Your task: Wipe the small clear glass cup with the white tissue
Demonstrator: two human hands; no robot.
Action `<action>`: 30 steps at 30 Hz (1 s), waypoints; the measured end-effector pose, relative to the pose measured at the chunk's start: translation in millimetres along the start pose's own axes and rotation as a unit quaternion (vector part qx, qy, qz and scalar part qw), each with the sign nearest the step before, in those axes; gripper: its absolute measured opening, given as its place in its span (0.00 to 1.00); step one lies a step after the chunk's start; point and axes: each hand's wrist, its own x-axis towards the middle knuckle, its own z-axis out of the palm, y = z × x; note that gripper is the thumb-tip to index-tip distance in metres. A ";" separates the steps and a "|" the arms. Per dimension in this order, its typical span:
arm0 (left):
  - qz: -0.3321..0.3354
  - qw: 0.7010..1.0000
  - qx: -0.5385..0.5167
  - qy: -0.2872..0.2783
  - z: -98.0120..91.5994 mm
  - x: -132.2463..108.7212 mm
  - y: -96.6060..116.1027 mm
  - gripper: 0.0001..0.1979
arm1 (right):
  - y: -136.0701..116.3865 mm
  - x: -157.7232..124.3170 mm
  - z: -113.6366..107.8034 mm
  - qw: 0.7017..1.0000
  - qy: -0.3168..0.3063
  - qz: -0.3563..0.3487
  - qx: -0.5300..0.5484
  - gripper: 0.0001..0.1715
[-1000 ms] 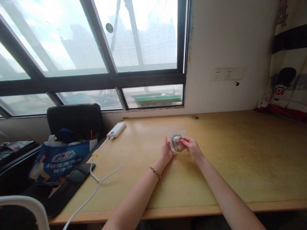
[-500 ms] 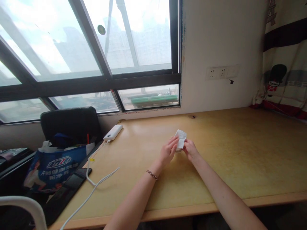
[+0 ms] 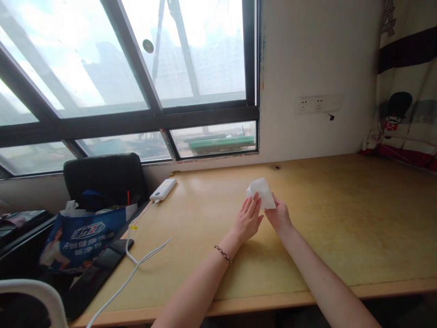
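A white folded sheet, like a tissue (image 3: 263, 191), is held up over the middle of the wooden desk. My right hand (image 3: 280, 215) grips its lower right corner, with the fingertips partly hidden behind it. My left hand (image 3: 248, 220) lies against its lower left side, fingers stretched out flat on the surface and thumb apart. A braided bracelet (image 3: 223, 254) circles my left wrist. Another pale fold or object shows at the sheet's left edge; what lies behind the sheet is hidden.
On the desk (image 3: 341, 218), a white power bank (image 3: 163, 189) with a white cable (image 3: 150, 253) lies left, near a black phone-like slab (image 3: 102, 264). A blue shopping bag (image 3: 85, 237) sits on a black chair (image 3: 105, 175). Wall sockets (image 3: 312, 105) are behind.
The sheet has spread wider and risen slightly. Both hands have shifted a little right and down in the picture, and the left fingers now lie straighter against the sheet.
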 end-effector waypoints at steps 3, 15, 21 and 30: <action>-0.123 0.983 -0.123 0.056 6.9 -2.3 7.7 0.34 | -0.7 -4.6 5.5 0.998 -0.026 0.019 0.052 0.14; -0.211 0.862 -0.440 0.135 -0.5 3.8 9.7 0.24 | 5.7 -7.0 8.7 0.997 -0.049 0.051 -0.007 0.13; -0.230 0.844 -0.472 0.107 -2.1 4.9 9.8 0.24 | 4.6 -3.3 3.6 0.995 0.055 0.028 -0.074 0.13; -0.298 0.780 -0.546 0.069 -1.0 9.2 -2.4 0.30 | 20.5 2.6 -5.7 0.982 0.125 0.084 -0.116 0.13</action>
